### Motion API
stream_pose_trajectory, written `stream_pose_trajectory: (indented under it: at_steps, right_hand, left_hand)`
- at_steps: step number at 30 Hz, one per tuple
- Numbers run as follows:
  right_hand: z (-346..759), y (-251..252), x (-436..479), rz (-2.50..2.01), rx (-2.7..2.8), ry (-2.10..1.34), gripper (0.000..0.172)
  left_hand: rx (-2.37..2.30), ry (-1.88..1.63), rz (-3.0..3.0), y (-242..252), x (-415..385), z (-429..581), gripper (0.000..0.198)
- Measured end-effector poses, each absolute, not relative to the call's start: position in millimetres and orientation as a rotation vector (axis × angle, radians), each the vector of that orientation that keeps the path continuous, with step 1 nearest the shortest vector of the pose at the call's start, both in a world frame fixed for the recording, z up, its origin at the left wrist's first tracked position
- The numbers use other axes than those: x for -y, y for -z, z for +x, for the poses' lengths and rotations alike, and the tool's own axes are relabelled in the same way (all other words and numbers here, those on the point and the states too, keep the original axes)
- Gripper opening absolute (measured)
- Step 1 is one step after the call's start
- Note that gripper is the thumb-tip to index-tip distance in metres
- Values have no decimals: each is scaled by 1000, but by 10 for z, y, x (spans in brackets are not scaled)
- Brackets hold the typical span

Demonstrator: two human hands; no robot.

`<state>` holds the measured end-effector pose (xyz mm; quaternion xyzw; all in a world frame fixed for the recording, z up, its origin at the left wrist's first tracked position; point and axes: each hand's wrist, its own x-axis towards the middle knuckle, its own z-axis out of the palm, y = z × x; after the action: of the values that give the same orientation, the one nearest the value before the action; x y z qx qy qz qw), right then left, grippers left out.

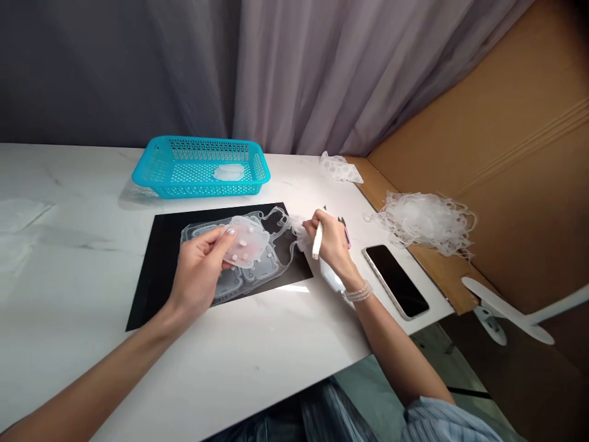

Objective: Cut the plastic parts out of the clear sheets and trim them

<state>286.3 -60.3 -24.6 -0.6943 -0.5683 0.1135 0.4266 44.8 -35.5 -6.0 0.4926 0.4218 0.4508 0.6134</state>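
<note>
The left hand [199, 270] grips a pink-tinged translucent moulded piece [246, 242] at its edge, thumb on top and fingers curled beneath, so most of its face, dotted with small white nubs, stays uncovered. The piece is held just above the middle of a clear moulded sheet [221, 288], which lies on a black mat [151, 301]. The right hand [332, 242] is closed around a white pen-like tool [317, 241], its fingertips pinching close to a pale film strand [280, 221] that loops from the sheet toward the hand. That close pinch suits thin film, keeping the strand lifted from the mat with little slack. A white item [332, 276] lies beneath the right wrist, and a small dark-and-pink tool [345, 232] shows past the knuckles, partly hidden. A beaded bracelet [358, 292] circles that wrist.

On the white worktop [257, 350], a turquoise slotted basket [197, 142] sits at upper centre, holding a translucent piece [229, 172]. To its right lies a crumpled film scrap [339, 168]. A tangled pile of clear trimmings [421, 221] sits farther right, above a black-screened phone [394, 281].
</note>
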Motion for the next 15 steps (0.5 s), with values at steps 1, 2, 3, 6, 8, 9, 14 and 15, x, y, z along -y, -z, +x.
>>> stream_pose_trajectory:
  at_steps: [1,2,3,6,8,9,14,15]
  right_hand:
    - [2853,207,618,-1731,1399,-253,26]
    - [2823,162,634,-1706,1376,-243,27]
    - [2775,117,649,-1664,1353,-277,30]
    - [2562,22,674,-1472,1300,-678,37]
    - [2420,14,665,-1343,1255,-992,38]
    - [2364,24,655,-1293,1222,-1093,38]
    - [2294,78,602,-1222,1074,-1199,46]
    - [2308,74,599,-1225,1056,-1203,47]
  left_hand:
    - [-912,-1000,1017,47,312,448,29]
    - [-869,-965,921,41,278,450,29]
    - [-844,-935,852,41,253,451,28]
    - [-813,-867,745,59,237,453,27]
    - [-793,-829,701,69,254,452,29]
    - [-780,-812,683,70,264,451,31]
    - [-756,-738,603,27,290,445,35]
    - [-769,-727,584,14,291,445,35]
